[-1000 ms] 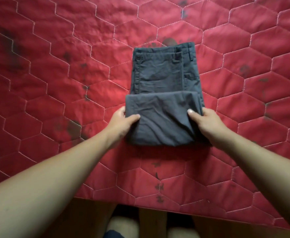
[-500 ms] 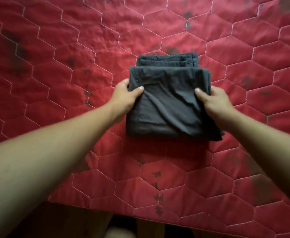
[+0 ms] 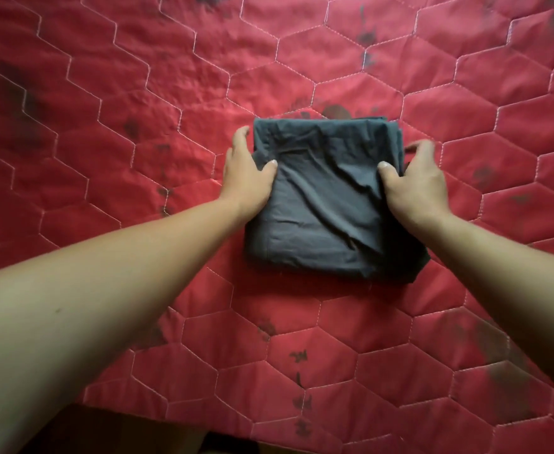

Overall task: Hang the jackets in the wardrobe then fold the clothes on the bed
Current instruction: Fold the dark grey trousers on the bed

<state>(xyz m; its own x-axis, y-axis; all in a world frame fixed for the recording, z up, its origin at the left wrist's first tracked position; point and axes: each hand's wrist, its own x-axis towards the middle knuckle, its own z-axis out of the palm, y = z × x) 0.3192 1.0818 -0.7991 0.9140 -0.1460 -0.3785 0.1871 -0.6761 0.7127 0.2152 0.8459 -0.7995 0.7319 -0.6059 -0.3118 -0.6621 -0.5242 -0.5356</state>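
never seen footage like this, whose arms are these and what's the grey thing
There is no machine here: a person wears a camera on the head, looking forward and down, so the two bare arms are their own. The picture shows a red quilted bed cover with hexagon stitching. On it lies a folded dark grey garment. The left hand and right hand sit at its sides, thumbs on top; whether the fingers grip it I cannot tell.

Both arms outstretched, left hand (image 3: 247,172) and right hand (image 3: 416,183) loose, thumbs inward
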